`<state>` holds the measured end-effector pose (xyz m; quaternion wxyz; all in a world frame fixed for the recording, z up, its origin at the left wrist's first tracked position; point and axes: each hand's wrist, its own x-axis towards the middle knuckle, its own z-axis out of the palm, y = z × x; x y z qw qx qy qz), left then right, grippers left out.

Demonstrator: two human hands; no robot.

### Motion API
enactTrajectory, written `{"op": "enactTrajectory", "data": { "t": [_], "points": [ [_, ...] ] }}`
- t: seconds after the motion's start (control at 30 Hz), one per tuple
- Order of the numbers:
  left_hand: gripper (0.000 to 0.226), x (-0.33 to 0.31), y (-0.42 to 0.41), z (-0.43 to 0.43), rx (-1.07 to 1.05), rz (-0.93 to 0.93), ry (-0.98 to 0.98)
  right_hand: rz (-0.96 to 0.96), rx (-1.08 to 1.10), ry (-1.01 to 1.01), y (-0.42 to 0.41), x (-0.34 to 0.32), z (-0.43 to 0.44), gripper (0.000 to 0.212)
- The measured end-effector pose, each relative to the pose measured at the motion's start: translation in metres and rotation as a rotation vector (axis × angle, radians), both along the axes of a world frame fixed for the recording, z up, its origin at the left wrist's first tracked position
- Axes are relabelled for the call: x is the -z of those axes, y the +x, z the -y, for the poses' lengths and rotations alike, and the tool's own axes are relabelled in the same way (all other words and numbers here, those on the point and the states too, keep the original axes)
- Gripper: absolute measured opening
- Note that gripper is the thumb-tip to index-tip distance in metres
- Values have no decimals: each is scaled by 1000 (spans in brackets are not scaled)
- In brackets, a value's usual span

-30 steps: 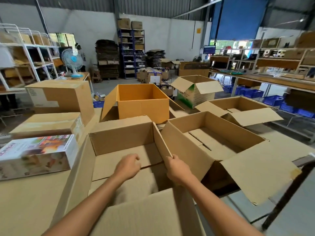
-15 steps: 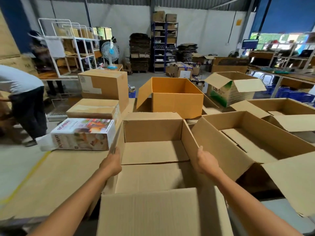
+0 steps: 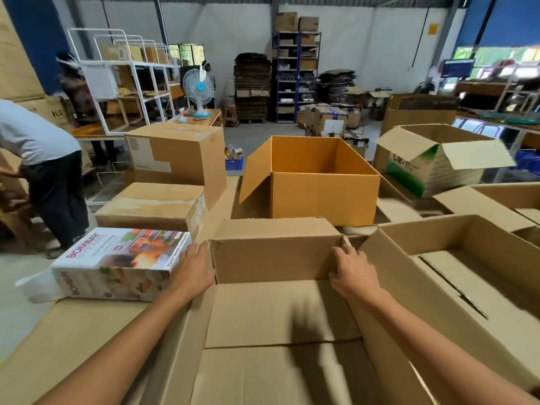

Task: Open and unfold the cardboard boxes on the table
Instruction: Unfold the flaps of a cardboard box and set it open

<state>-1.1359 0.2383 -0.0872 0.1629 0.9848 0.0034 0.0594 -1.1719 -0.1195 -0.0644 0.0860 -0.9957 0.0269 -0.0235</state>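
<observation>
An open brown cardboard box (image 3: 274,255) stands right in front of me on the table, its flaps spread and its bottom seam visible. My left hand (image 3: 194,271) presses flat against the outside of its left wall near the far corner. My right hand (image 3: 352,273) grips the top edge of its right wall at the far corner. Another open brown box (image 3: 455,258) sits touching it on the right. Behind stands an open orange box (image 3: 321,194).
A printed white carton (image 3: 117,264) lies left of my left hand, with closed brown boxes (image 3: 155,206) behind it. A green-and-white open box (image 3: 432,168) stands at the back right. A person (image 3: 43,159) bends over at the far left. Shelving and a fan stand beyond.
My hands moved from inside the box out to its two side walls, then forward to the far corners. The view swung left, bringing the person into sight.
</observation>
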Motion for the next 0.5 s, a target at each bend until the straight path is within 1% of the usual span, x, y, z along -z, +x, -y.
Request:
{"op": "enactTrajectory", "data": {
  "t": [0.13, 0.2, 0.23, 0.27, 0.33, 0.37, 0.43, 0.5],
  "points": [
    [95, 15, 71, -4, 22, -63, -69, -16, -23, -20, 71, 10, 11, 60],
    [92, 26, 94, -4, 44, -144, -101, -54, -47, 18, 100, 17, 19, 60],
    [86, 31, 100, -3, 42, -170, -137, -67, -64, 28, 113, 22, 24, 55],
    [74, 35, 105, -2, 26, -159, -163, -68, -76, 32, 124, 27, 27, 48],
    [43, 42, 113, -1, -19, -85, -177, -39, -69, 49, 138, 35, 32, 31],
    [33, 43, 117, -1, -33, -63, -163, -28, -60, 50, 143, 38, 34, 25],
    [28, 43, 119, 1, -42, -53, -119, -27, -49, 34, 146, 40, 34, 21],
    [30, 41, 118, 3, -35, -54, -81, -32, -44, 26, 147, 39, 32, 20]
  ]
}}
